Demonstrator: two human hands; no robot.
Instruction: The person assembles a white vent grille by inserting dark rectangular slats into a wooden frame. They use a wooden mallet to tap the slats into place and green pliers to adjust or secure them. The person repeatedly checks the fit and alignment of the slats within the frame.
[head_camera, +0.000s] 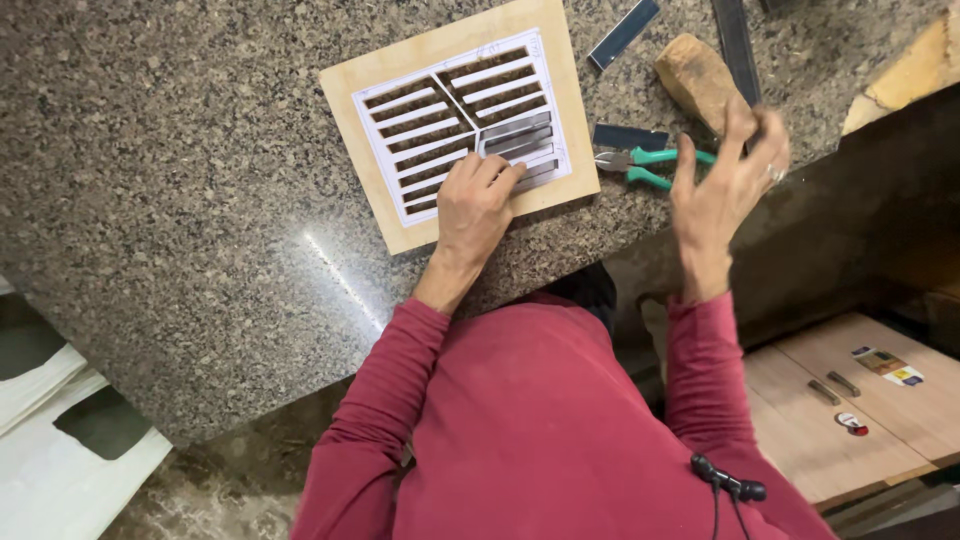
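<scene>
The left hand (478, 200) is pressing flat on the board (460, 125), holding nothing. The right hand (725, 170) is hanging open and empty over the pliers (650, 165); gripping them looks next.

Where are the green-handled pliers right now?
In the head view, the green-handled pliers lie on the granite counter, right of the wooden slotted board, just below a dark strip and beside the raised right hand.

The slotted board (460, 120) lies on the counter (180, 150) under the left hand's fingers (497, 175), with pliers (650, 165) between them and the right hand's fingers (745, 125), a wooden block (695, 75) just beyond those
</scene>
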